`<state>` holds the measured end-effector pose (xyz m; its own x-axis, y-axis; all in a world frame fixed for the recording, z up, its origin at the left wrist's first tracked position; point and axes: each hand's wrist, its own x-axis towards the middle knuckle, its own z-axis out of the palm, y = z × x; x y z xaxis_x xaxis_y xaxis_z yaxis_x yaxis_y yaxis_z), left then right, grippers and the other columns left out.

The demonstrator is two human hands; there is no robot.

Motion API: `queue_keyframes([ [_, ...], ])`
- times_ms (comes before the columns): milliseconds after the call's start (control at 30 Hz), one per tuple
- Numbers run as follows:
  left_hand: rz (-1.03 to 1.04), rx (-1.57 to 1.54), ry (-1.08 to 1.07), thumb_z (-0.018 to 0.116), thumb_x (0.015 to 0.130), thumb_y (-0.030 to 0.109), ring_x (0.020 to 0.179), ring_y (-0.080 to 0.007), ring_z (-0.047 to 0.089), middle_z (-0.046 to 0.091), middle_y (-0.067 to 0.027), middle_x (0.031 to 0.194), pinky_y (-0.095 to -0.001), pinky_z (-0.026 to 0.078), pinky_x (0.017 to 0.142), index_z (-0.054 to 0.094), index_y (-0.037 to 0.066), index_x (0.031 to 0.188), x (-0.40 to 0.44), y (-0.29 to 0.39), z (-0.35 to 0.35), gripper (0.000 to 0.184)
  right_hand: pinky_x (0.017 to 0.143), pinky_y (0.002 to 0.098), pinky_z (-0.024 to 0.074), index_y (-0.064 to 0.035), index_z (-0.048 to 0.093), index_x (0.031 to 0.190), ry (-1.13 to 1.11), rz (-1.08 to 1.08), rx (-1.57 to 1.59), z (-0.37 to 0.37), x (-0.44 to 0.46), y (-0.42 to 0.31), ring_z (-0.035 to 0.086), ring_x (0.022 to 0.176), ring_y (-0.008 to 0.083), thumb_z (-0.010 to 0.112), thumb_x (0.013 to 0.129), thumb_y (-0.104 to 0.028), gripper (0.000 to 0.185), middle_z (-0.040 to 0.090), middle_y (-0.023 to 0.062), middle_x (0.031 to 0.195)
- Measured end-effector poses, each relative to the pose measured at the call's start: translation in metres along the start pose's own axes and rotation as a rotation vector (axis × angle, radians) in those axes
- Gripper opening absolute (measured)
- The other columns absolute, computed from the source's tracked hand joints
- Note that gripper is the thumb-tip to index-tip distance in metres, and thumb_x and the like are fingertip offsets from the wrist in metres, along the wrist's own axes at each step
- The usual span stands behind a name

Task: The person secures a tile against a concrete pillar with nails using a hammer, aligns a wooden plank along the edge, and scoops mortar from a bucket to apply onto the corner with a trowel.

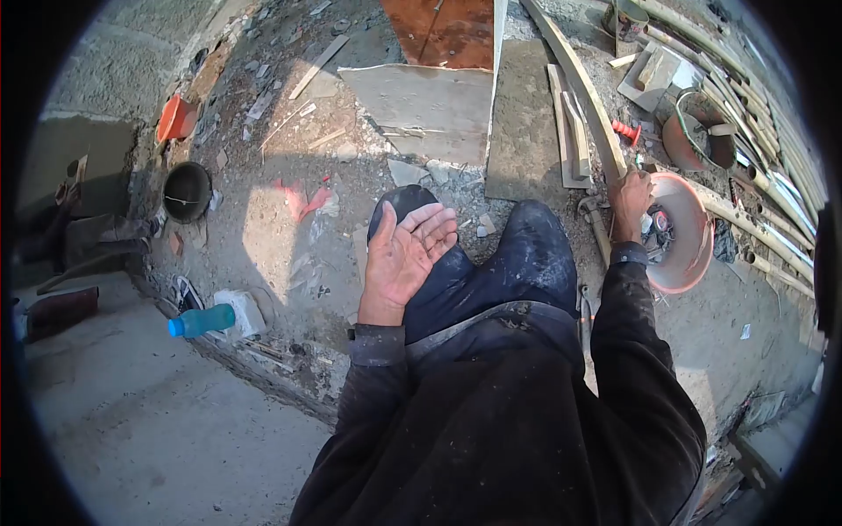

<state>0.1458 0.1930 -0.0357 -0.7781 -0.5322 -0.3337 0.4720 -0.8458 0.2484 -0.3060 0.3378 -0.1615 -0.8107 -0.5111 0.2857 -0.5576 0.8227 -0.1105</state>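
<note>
Your left hand (402, 265) is open, palm up, above your lap, with nothing in it. Your right hand (630, 209) is at about 1 o'clock, fingers curled by the near rim of the pink-orange basin (698, 235), which sits on the ground at 2 o'clock. You can't tell from here whether those fingers grip the rim or something hidden beneath them. Small, jumbled items (660, 224) lie inside, toward its near side.

The basin looks like plastic: fairly light, probably tough, with a wall that may flex. With its contents off-centre, it would likely tip if lifted by one edge, so opposite sides of the rim look like the best hold. The hammer (598, 230) lies just beside your right wrist; its head will likely feel heavier than its handle.
</note>
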Motion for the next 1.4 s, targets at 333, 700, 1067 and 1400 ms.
queue_keyframes([
  [333, -0.136, -0.053, 0.042, 0.046, 0.112, 0.046, 0.051, -0.0112, 0.04, 0.044, -0.0003, 0.066, -0.0268, 0.035, 0.045, 0.064, 0.002, 0.095, 0.018, -0.064, -0.004, 0.05, 0.067, 0.0339, 0.053, 0.0009, 0.072, 0.102, -1.085, -0.262, 1.381, -0.136, -0.195, -0.145, 0.066, 0.071, 0.015, 0.059, 0.107, -0.022, 0.027, 0.07, 0.0083, 0.079],
  [700, -0.094, 0.161, 0.202, 0.052, 0.11, 0.043, 0.091, -0.0227, 0.07, 0.07, -0.0121, 0.109, -0.0322, 0.056, 0.072, 0.06, -0.001, 0.128, 0.045, -0.123, -0.028, 0.048, 0.066, 0.0554, 0.0488, -0.0003, 0.061, 0.088, -0.41, -0.205, 1.003, -0.159, -0.21, -0.096, 0.065, 0.078, 0.0477, 0.061, 0.093, -0.021, 0.021, 0.064, 0.0225, 0.078],
  [1067, -0.212, 0.358, -0.093, 0.041, 0.108, 0.063, 0.116, -0.0201, 0.06, 0.045, -0.0221, 0.16, -0.0334, 0.047, 0.103, 0.035, -0.009, 0.157, 0.076, -0.188, 0.062, 0.087, 0.067, 0.0538, 0.0494, 0.0001, 0.059, 0.091, -0.324, -0.103, 0.871, -0.169, -0.175, -0.055, 0.066, 0.079, 0.0459, 0.064, 0.095, -0.014, 0.016, 0.065, 0.0225, 0.082],
  [1400, -0.209, 0.618, 0.067, 0.064, 0.093, 0.071, 0.16, -0.04, 0.013, 0.019, -0.0294, 0.169, -0.0592, 0.016, 0.126, 0.011, -0.006, 0.165, 0.11, -0.181, 0.067, 0.117, 0.069, 0.0516, 0.0496, 0.0002, 0.063, 0.091, 0.003, -0.031, 0.511, -0.151, -0.085, 0.056, 0.067, 0.076, 0.0421, 0.061, 0.099, -0.02, 0.022, 0.068, 0.0216, 0.079],
])
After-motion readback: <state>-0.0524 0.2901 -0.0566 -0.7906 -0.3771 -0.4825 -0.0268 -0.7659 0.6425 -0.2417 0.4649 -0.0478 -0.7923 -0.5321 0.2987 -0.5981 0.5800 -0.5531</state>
